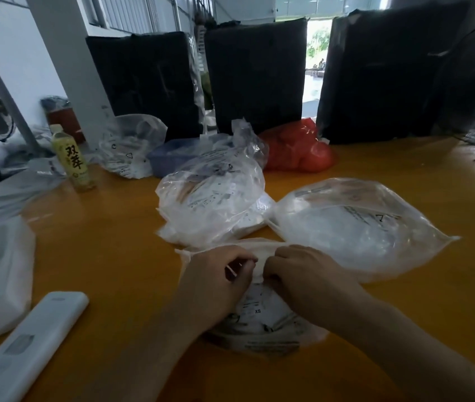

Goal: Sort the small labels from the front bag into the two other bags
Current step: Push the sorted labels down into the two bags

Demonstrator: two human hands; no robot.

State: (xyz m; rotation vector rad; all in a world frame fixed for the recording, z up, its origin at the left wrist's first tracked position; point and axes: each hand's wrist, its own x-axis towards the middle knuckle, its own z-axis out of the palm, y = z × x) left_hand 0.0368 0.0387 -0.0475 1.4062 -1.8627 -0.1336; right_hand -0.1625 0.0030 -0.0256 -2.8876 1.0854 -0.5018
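Both hands, left and right, pinch the front bag's mouth.

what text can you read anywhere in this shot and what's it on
"双萃", in red, on the yellow label of the drink bottle.
"XS", on a label inside the front bag, whose mouth the left hand and right hand pinch.
Print on the middle bag, the right bag and the back bag: too blurred to read.
Badge on the white device: unreadable.
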